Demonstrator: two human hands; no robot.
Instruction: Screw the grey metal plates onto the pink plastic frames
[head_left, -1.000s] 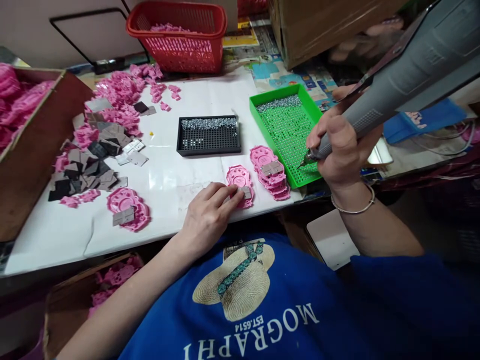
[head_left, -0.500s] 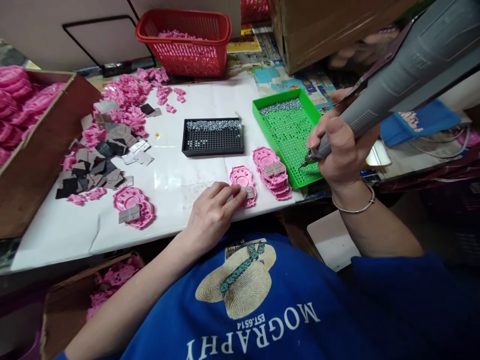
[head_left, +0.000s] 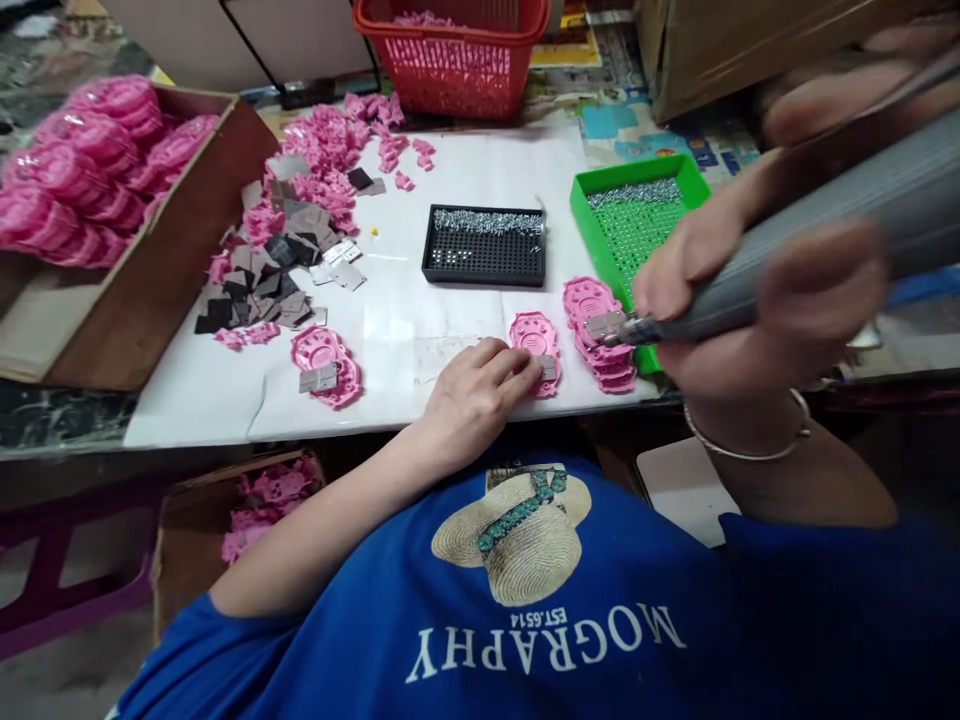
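Observation:
My left hand (head_left: 480, 395) rests on the white table top, its bent fingers holding down a pink plastic casing (head_left: 534, 333) with a small grey plate (head_left: 543, 368) on it. In my right hand (head_left: 795, 300) is a grey electric screwdriver (head_left: 806, 225), the hand partly smeared by motion. The screwdriver's tip is above or against a stack of pink casings (head_left: 589, 300), whose top one bears a grey plate (head_left: 604, 325). Just behind that stack lies a green tray (head_left: 581, 215) of screws.
A black screw tray (head_left: 484, 275) lies mid-table. Another pink casing with a plate (head_left: 326, 350) is to the left, near piled grey plates (head_left: 281, 270) and pink parts (head_left: 322, 145). A cardboard box (head_left: 157, 270) of pink casings stands far left, a red basket (head_left: 465, 75) at the back.
The screwdriver's tip has moved from the green tray leftward to the stack of casings. My left hand stays on its casing. The whole view has shifted.

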